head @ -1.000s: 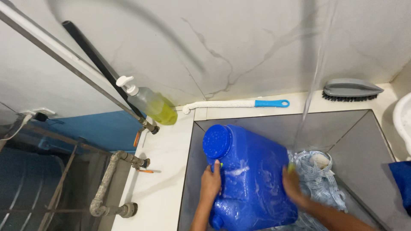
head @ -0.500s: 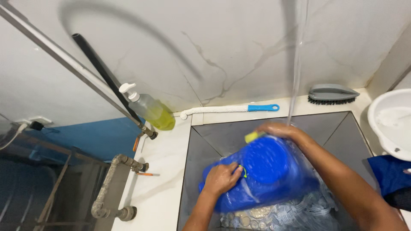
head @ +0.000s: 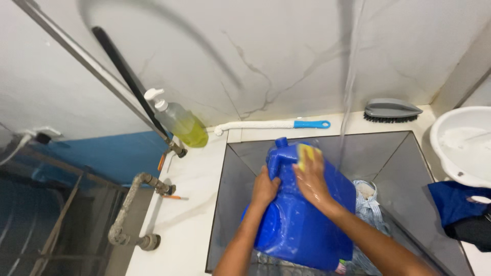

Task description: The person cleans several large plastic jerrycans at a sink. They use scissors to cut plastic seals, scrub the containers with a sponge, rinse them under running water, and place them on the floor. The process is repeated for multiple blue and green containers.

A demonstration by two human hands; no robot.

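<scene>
The large blue plastic jug (head: 302, 220) is now standing tilted in the grey sink (head: 388, 153), cap end pointing toward 12 o'clock; half a second earlier it was lying broadside with its round base facing the camera, so the person has been turning it to bring a fresh face and the handle shoulder up. The left hand (head: 265, 188) is clamping on the jug's edge at 9 o'clock of the body, fingers closed round the rim below the handle, steadying it. The right hand (head: 312, 180) is pressing flat against the upper face, fingers curled over a yellow sponge (head: 305, 154) that is now bearing on the shoulder beside the cap, where before it was riding the rim of the base. Judgement: scrubbing is moving from the bottom onto the top end. A striped cloth (head: 369, 202) is lying at 3 o'clock of the jug. A thin stream of water (head: 349, 92) is falling into the sink just beyond. Further on, along the desk ledge, a soap pump bottle (head: 180, 122), a long-handled white brush (head: 271, 124) and a grey scrubbing brush (head: 391, 109) are resting; a white basin (head: 455, 148) is sitting at 2 o'clock
</scene>
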